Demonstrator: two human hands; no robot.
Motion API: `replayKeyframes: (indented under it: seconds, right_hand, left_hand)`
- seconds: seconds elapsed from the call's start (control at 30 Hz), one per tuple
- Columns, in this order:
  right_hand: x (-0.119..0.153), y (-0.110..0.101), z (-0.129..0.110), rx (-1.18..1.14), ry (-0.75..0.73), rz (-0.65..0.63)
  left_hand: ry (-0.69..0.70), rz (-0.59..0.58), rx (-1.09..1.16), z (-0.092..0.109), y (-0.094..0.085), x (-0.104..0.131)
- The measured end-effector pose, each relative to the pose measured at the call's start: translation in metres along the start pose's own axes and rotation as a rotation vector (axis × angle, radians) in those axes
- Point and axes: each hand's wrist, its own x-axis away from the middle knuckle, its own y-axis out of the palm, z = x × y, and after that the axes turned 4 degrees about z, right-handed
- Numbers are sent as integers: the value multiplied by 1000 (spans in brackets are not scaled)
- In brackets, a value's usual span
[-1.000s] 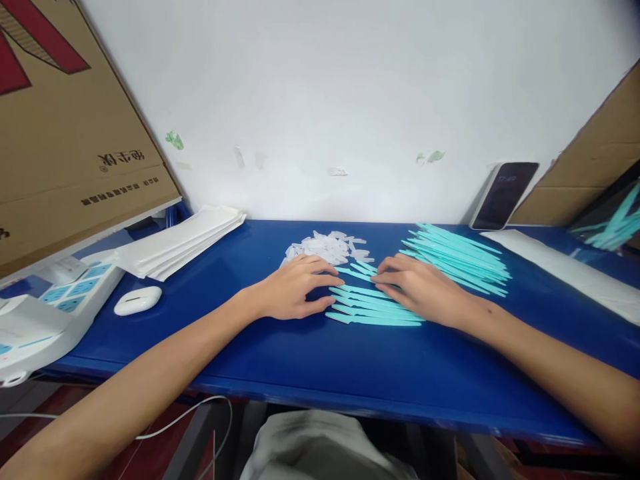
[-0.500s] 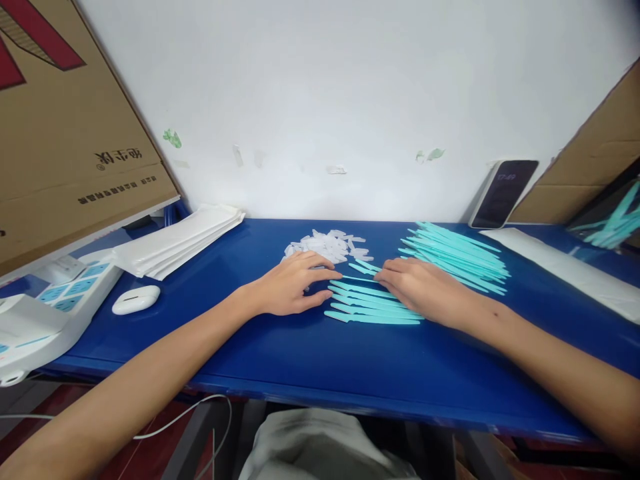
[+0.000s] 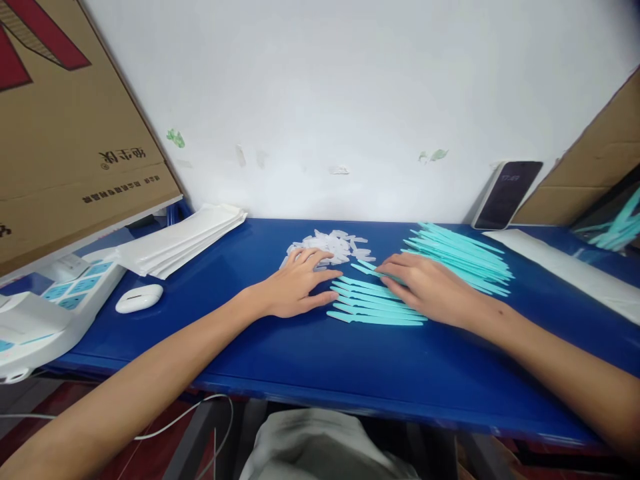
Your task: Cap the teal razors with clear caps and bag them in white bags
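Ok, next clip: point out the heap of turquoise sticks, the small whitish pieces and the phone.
Heap of turquoise sticks [image 3: 463, 259]: head view, middle of the heap.
Small whitish pieces [image 3: 337, 245]: head view, upper part of the pile.
Phone [image 3: 508, 195]: head view, screen.

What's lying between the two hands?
Head view: a row of turquoise sticks on the blue table, with more turquoise pieces just beyond it, near the right hand.
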Motion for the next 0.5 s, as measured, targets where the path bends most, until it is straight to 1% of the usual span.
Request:
replayKeyframes:
  seconds: [0.1,0.17,0.3,0.4,0.5]
  right_hand:
    - [-1,-1,-2,-30,36,-45]
    - [-1,-1,-4,-50,45,-49]
    - [-1,0,-8,-110,1,-28]
    - [-1,0,-13,-161,-43,-10]
    - [-1,-2,-18,-198,-61,-2]
  left_hand:
    - [-2,-19,12,0,-1,0]
    - [-4,-28,24,0,-1,0]
    - [2,-22,46,0,-1,0]
    - [22,18,54,-1,0,0]
    - [84,87,68,1,-1,-1]
